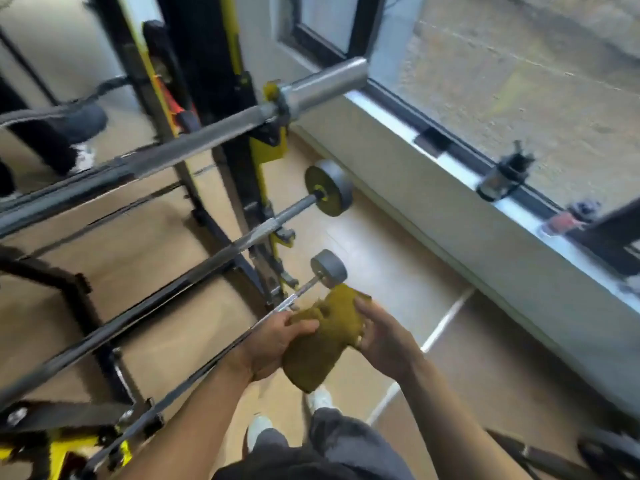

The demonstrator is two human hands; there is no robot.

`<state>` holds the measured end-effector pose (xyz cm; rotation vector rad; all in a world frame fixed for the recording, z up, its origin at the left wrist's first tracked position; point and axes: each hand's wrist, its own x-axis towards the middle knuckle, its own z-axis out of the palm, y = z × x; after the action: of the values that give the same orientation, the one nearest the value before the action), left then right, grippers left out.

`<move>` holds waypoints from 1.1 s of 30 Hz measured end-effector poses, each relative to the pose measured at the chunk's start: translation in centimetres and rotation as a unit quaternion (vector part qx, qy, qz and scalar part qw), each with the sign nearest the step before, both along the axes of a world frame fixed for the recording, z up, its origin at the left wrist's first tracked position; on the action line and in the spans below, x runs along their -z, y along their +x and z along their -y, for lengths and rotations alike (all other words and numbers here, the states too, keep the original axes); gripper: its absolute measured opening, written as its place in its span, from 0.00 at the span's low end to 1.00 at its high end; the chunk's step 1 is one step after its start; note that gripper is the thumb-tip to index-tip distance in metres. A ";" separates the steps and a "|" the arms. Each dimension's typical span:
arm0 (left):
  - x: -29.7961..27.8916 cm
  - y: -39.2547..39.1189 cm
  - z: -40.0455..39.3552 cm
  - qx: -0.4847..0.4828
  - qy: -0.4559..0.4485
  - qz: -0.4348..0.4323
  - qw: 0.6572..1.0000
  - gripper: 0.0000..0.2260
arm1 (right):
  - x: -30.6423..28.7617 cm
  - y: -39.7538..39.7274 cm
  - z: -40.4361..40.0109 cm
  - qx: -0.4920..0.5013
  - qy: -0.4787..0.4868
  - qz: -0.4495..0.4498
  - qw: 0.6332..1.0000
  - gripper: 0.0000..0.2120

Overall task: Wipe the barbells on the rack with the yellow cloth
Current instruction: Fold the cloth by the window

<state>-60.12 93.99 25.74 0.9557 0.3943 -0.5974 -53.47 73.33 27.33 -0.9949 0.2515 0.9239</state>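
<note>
- Both hands come first for us: our left hand (pixel 273 344) has its thumb curled over the top of the yellow cloth (pixel 325 336) and its fingers underneath it, and our right hand (pixel 382 336) grips the same cloth from the other side with its fingers wrapped round the edge.
- We see the rack (pixel 256 174) next, the biggest thing in view, a black and yellow upright frame standing on the tan floor (pixel 398 258) beside the low wall under a window (pixel 519 81).
- We find the top bar (pixel 194 140) resting on a yellow hook of the rack, its thick silver sleeve sticking out toward the window.
- We see the middle bar (pixel 242 240) lower down, with a round weight with a yellow face on its end.
- We see the bottom bar (pixel 277 308) lowest of all (its small grey end weight sits just above the cloth), and it runs right behind our left hand; we cannot tell whether the hand touches it.
- We hold the cloth bunched between the two hands, in front of that bottom bar and near its weighted end.
- We glimpse our white shoes (pixel 320 398) on the floor below the cloth.
</note>
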 end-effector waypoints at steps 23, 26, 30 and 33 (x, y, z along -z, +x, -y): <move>0.3 14.3 26.5 0.182 0.151 -0.013 0.972 0.15 | 0.3 -1.4 27.4 0.200 -0.186 0.125 0.954 0.25; -0.1 16.5 32.2 0.197 0.177 0.017 0.964 0.09 | 1.0 0.4 31.9 0.240 -0.287 0.153 0.914 0.29; 0.0 19.9 38.8 0.275 0.178 0.004 0.945 0.22 | 0.6 2.8 36.9 0.298 -0.310 0.167 0.887 0.24; 0.5 22.8 43.3 0.329 0.163 -0.007 0.930 0.29 | 0.4 5.2 40.6 0.300 -0.323 0.196 0.876 0.17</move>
<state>-37.35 50.73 25.27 1.4176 0.1761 -1.1727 -48.24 32.69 26.93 -1.5724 0.5071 0.0325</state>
